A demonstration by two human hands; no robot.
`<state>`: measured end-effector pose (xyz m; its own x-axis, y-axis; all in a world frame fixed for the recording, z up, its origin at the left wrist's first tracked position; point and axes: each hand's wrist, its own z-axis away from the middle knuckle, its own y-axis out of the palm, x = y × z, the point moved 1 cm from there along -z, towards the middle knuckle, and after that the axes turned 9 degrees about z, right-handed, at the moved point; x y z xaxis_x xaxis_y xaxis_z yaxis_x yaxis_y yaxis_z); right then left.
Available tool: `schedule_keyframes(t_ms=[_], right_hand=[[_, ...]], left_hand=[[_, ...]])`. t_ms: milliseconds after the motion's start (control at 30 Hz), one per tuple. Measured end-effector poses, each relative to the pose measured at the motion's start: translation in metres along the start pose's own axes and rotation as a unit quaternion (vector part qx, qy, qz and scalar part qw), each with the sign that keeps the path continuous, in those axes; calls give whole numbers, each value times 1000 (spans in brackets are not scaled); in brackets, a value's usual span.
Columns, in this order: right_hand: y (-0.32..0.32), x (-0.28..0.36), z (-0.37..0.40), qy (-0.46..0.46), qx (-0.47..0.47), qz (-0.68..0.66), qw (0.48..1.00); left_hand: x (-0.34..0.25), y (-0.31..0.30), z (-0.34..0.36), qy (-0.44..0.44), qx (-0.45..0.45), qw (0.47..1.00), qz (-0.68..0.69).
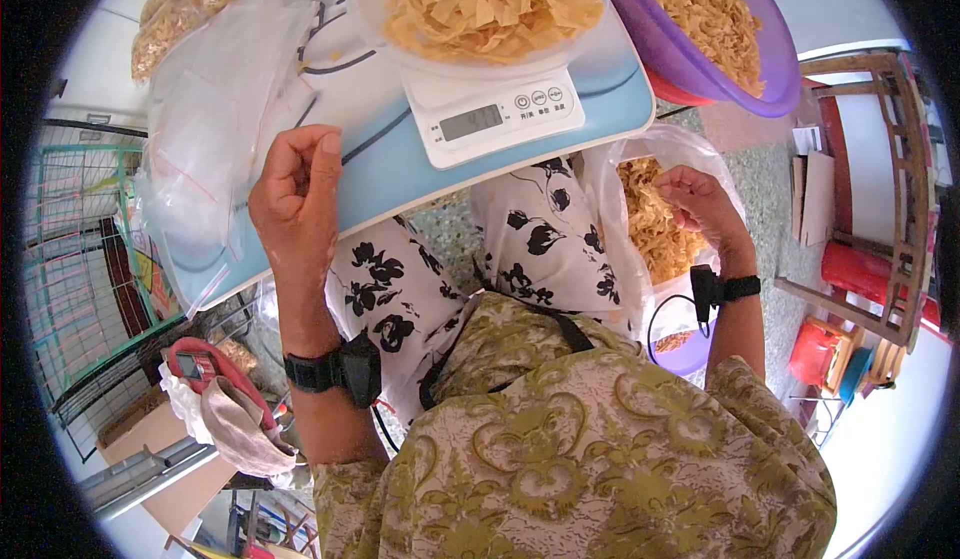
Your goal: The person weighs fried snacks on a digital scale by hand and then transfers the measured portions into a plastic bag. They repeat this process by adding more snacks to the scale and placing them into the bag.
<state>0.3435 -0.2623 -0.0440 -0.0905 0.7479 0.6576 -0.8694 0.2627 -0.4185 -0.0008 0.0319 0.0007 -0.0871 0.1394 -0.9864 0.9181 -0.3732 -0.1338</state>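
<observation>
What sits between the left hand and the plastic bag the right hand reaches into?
In the head view, between the left hand and the bag lie the table's edge and the flower-printed knee.

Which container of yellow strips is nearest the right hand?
The clear plastic bag, its mouth at the right hand; the white bowl and purple basin are farther off.

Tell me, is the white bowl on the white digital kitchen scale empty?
No, the white bowl is heaped with pale yellow strips.
</observation>
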Motion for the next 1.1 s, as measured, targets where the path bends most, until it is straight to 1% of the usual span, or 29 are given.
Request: schedule_keyframes(t_ms=[200,267,300,367,400,467,500,567,600,667,700,767,933,1000,1100], right_hand=[[-1,6,4,-1,7,-22,1000],[-1,5,4,-22,3,-83,996],[-2,3,3,-23,3,-83,996],[-2,1,-1,-24,39,-163,986],[-3,0,0,-24,40,-163,986],[-1,9,5,-12,62,-211,975],[3,10,5,-11,62,-211,975],[10,10,4,24,1,-209,978],[12,9,3,25,1,-210,977],[17,5,-1,33,8,-154,987],[17,1,-3,33,9,-154,987],[17,-3,-5,6,49,-108,993],[17,-1,-2,1,39,-135,990],[14,-5,-4,4,30,-137,990],[11,-4,-2,-10,46,-162,986]], left_hand=[[0,1,0,2,-8,1000,-5],[0,0,1,0,-9,1000,-8],[0,-1,0,-4,-9,1000,-5],[1,-1,0,-8,-8,1000,-3],[1,1,0,0,-9,1000,-7],[1,1,0,8,-10,1000,-11],[3,0,0,10,-5,1000,-7],[3,0,0,11,0,1000,-3],[2,0,0,8,-1,1000,-8],[2,-1,0,4,-3,1000,-14],[2,-1,1,5,-1,1000,-5],[2,-1,1,5,2,1000,3],[1,-1,1,-1,-1,1000,-22],[-1,0,1,-5,-2,1000,-16],[-1,1,2,-8,-1,1000,3]])
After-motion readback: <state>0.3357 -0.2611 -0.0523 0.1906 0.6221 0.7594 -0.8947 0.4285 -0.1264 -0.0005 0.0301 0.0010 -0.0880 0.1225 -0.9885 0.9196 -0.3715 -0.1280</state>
